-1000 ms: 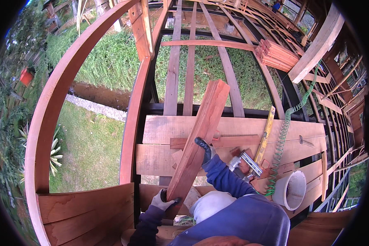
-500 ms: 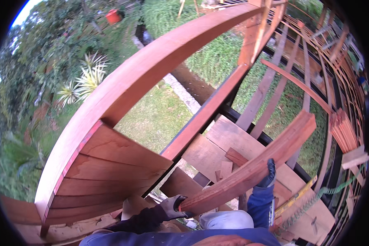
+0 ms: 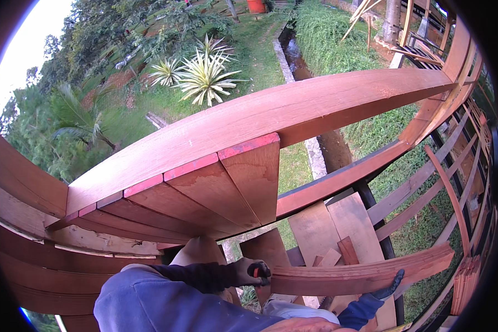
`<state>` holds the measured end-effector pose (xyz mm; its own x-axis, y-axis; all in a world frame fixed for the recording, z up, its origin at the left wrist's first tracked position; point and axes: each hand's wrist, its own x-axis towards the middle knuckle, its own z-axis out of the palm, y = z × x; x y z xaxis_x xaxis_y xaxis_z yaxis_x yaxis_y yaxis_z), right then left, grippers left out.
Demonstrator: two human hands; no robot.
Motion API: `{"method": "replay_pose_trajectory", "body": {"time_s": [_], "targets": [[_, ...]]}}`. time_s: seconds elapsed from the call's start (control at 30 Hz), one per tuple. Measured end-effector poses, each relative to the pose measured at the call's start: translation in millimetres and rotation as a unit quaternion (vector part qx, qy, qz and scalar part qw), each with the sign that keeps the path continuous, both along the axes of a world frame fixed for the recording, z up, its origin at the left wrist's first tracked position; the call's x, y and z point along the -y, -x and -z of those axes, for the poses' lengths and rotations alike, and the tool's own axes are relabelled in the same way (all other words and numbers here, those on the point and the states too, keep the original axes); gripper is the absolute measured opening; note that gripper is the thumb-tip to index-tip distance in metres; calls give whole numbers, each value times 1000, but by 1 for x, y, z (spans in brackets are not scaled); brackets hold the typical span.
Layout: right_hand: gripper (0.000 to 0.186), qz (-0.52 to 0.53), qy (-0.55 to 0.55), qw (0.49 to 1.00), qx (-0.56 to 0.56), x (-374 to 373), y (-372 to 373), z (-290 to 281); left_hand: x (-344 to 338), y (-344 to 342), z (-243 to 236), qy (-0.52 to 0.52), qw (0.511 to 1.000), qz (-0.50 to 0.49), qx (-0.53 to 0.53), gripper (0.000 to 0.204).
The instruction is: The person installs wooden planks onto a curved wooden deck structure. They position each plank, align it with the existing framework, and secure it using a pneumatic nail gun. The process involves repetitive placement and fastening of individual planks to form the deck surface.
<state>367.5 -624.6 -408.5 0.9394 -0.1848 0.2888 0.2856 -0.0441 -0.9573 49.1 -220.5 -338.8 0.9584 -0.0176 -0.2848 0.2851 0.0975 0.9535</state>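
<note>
A stack of curved reddish wooden boards [image 3: 337, 279] lies lengthwise in front of me, its right end reaching out toward the far right. My right hand [image 3: 390, 285], in a dark glove, supports the stack along its near side, fingers pressed against the wood. My left hand [image 3: 250, 273], also gloved, is closed at the stack's left end around a small red-and-black object [image 3: 258, 271] whose kind I cannot make out. Its palm side is hidden. Beyond the hands rises a wide curved wooden rail [image 3: 232, 116], with tapered upright planks [image 3: 227, 182] fixed beneath its left part.
Loose plywood pieces [image 3: 315, 221] and offcuts lie below the stack. A lower curved beam [image 3: 343, 180] runs to a wooden post at the right. Long slats [image 3: 420, 199] span an open frame over grass. A bundle of boards [image 3: 466, 285] stands at the right edge.
My view has swung left and up, so the rail and planks appear farther right. The board stack has turned closer to level across the view. Both hands stay at it.
</note>
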Motion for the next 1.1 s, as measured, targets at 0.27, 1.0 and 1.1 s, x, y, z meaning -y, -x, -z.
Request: {"method": "replay_pose_trajectory", "body": {"time_s": [0.27, 1.0, 1.1], "targets": [[48, 86, 268, 940, 194, 108, -10, -3, 17, -82, 47, -190, 966, 28, -174, 53], [32, 3, -4, 996, -87, -39, -23, -105, 89, -153, 80, 44, 983, 155, -83, 95], [29, -6, -25, 996, -84, -100, -51, -74, 65, -141, 28, -391, 903, 175, -26, 117]]}}
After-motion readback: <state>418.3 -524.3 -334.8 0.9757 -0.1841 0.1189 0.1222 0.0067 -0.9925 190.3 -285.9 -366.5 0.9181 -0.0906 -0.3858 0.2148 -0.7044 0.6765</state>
